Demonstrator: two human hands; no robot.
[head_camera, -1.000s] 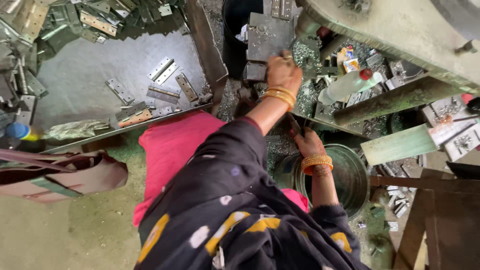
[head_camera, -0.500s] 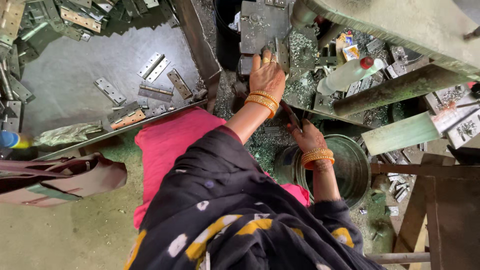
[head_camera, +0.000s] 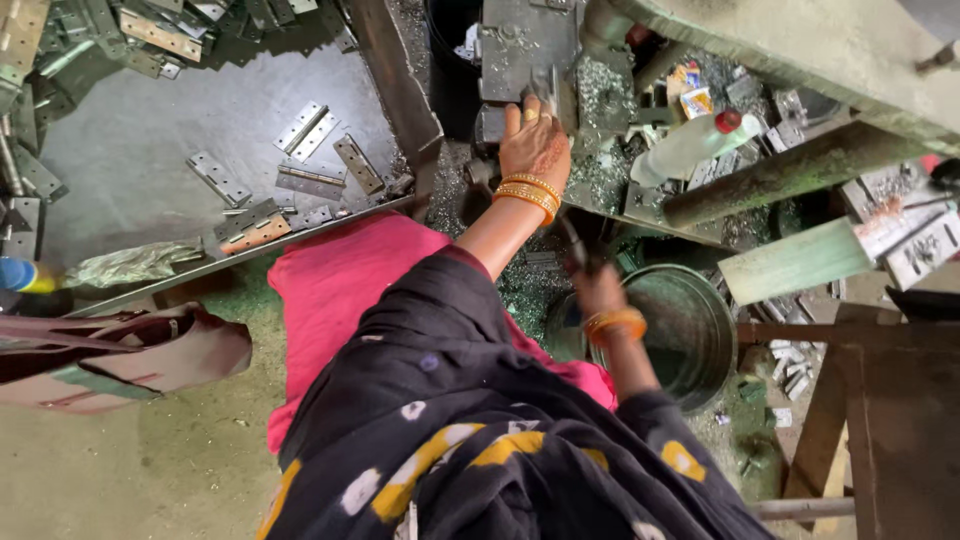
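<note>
My left hand (head_camera: 535, 145), wearing orange bangles, reaches up to a dark steel machine block (head_camera: 520, 45) and pinches a thin metal piece (head_camera: 550, 88) against it. Lower down and motion-blurred, my right hand (head_camera: 598, 292) is closed around a dark lever handle (head_camera: 574, 245), just above the rim of a round metal tub (head_camera: 700, 330). Metal shavings (head_camera: 605, 95) cover the machine bed beside my left hand.
A dark tray (head_camera: 150, 170) at left holds several flat metal hinges (head_camera: 315, 128). A plastic bottle with a red cap (head_camera: 690, 145) lies right of the machine. Green metal frame bars (head_camera: 790, 265) and a wooden stand (head_camera: 850, 400) are at right, a bag (head_camera: 110, 355) at lower left.
My left hand has shifted further onto the machine block with the metal piece. My right hand has moved along with the lever handle and is now blurred.
</note>
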